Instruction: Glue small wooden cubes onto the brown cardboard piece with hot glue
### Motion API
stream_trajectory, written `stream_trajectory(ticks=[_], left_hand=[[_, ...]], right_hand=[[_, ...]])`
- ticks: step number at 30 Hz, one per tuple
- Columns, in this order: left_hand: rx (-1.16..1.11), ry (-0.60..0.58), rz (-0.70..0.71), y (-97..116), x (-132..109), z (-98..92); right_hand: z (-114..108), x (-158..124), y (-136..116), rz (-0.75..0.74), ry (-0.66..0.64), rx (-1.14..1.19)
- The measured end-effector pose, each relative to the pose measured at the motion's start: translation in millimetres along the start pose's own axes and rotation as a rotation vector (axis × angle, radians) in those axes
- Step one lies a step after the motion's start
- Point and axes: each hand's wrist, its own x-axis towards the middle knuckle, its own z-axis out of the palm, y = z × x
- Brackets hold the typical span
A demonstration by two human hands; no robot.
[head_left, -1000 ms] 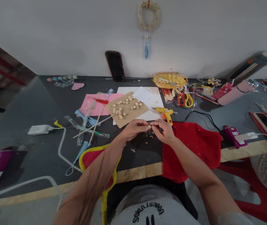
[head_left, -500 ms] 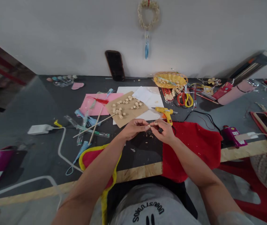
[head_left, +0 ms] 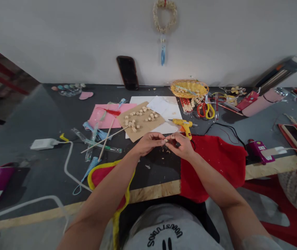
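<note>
Cream bead (head_left: 165, 140) in work, pinched by left hand (head_left: 148, 143) and right hand (head_left: 182, 146) fingers.
Batch on brown card (head_left: 148, 130) looks done; this one isn't.

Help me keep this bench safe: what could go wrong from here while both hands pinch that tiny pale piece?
1. The tiny pale piece, pinched between left hand and right hand, could slip and vanish among the crumbs on the table.
2. The glue gun lies just beyond the right hand; if hot, a knuckle might brush it.
</note>
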Motion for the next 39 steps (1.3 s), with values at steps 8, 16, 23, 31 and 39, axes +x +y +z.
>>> stream_trajectory(ticks=[8,16,23,31,39], left_hand=[[0.027,-0.029,-0.022,2.7,-1.4,1.3],[0.031,-0.029,-0.006,3.4,-1.8,1.2],[0.065,-0.050,0.001,0.6,-1.2,0.5],[0.084,-0.053,-0.013,1.1,-0.6,0.1],[0.050,-0.037,-0.001,-0.3,-0.1,-0.6]], right_hand=[[-0.8,0.5,-0.1,-0.017,-0.012,0.013],[-0.5,0.7,-1.3,-0.028,-0.036,0.010],[0.6,0.1,-1.7,-0.051,-0.021,-0.047],[3.4,-1.5,1.8,-0.053,-0.038,-0.063],[4.1,-2.4,3.1,-0.026,-0.016,-0.051]])
